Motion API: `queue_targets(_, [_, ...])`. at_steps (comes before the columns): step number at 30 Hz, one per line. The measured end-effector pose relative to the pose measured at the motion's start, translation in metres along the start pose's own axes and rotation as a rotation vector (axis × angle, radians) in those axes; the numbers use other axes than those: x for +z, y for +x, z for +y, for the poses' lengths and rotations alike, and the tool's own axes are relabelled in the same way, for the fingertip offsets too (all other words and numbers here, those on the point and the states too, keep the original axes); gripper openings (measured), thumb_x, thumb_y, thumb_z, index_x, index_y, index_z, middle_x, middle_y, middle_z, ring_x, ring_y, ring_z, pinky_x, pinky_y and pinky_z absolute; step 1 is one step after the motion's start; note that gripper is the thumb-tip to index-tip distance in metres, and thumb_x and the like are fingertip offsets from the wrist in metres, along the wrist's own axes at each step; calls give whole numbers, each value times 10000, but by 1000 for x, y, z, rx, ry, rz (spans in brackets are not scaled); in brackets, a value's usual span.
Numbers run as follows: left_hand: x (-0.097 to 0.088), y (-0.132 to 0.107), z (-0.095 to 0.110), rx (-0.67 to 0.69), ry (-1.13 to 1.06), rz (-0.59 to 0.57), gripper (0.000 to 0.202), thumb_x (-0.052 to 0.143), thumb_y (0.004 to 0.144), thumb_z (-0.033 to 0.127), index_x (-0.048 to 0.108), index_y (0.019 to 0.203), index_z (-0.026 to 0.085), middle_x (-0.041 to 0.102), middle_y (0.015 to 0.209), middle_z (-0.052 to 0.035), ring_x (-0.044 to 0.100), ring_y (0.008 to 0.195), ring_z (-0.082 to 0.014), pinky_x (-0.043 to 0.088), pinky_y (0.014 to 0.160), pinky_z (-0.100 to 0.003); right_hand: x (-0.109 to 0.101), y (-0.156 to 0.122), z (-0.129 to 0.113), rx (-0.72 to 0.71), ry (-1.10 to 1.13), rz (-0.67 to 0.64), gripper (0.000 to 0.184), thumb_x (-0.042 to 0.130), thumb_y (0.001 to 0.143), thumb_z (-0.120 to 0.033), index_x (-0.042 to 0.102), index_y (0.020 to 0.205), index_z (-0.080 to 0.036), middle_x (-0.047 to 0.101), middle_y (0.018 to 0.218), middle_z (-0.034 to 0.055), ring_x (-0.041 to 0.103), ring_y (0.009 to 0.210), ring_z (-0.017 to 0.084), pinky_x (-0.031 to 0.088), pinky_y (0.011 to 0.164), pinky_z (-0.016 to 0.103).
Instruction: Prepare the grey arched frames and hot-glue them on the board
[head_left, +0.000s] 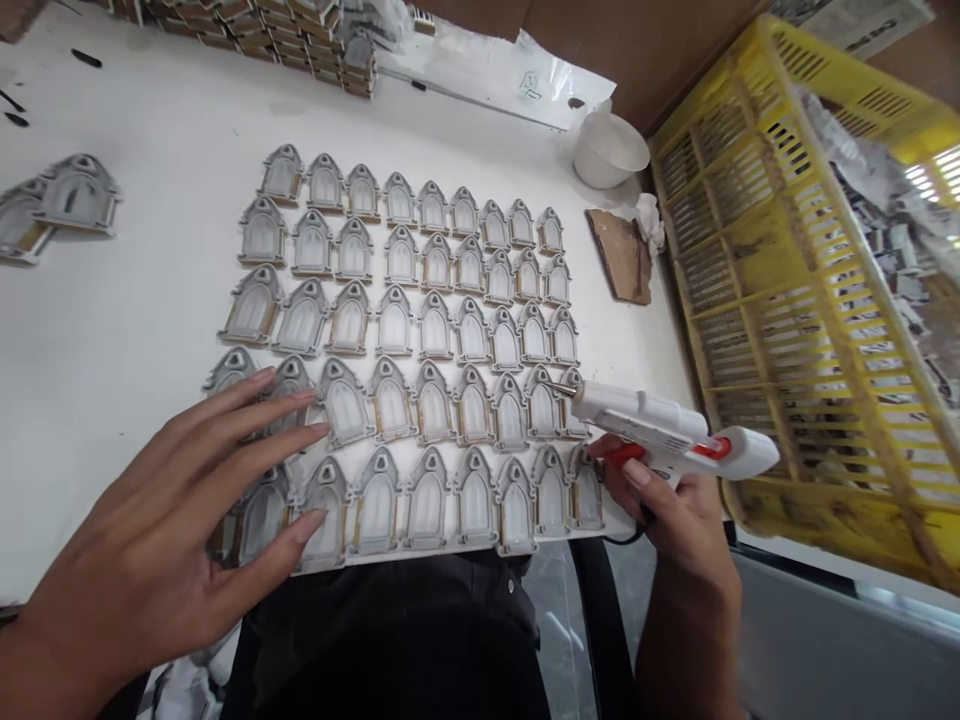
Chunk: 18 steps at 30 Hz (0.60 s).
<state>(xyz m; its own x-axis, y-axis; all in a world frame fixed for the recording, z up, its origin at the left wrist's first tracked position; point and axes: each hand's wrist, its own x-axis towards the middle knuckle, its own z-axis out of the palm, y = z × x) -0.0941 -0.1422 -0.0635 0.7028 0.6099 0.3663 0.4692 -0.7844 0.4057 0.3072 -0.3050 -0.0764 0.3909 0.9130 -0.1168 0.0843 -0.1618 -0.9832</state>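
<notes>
Rows of small grey arched frames (394, 320) with pale centres and brownish edges lie on the white table. My left hand (187, 500) is spread over the left end of the two nearest rows, fingers apart, covering some of the frames; whether its fingertips touch them I cannot tell. My right hand (667, 510) grips a white hot glue gun (645, 420) with a red trigger by its handle. The gun's metal nozzle points left, over the right end of the second-nearest row. A cable hangs below my right hand.
A yellow plastic crate (750, 270) stands along the right side. Near it are a white bowl (609, 150) and a brown board scrap (619, 255). Stacked pieces (300, 45) line the back, and two overlapping frames (79, 195) lie far left.
</notes>
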Motion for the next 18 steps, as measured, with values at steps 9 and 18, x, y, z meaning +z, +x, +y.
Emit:
queue_targets(9, [0,4,5,-17,17,-16,566,702,1048,289,606,1606,319,685,1588,-35,568,1588,-325,474,1334,-560,-1,0,-1,-1,-76,14,329,844,1002,-515,864,1051,-190,547,601,-30,352,489,93,249,463,260])
queue_targets(18, [-1,1,1,-26,17,-26,701,747,967,297,583,1647,349,701,1587,-41,636,1517,-378,536,1281,-630,3,1,-8,30,-141,63,430,859,951,-616,858,1004,-189,476,538,-39,352,448,125,279,431,284])
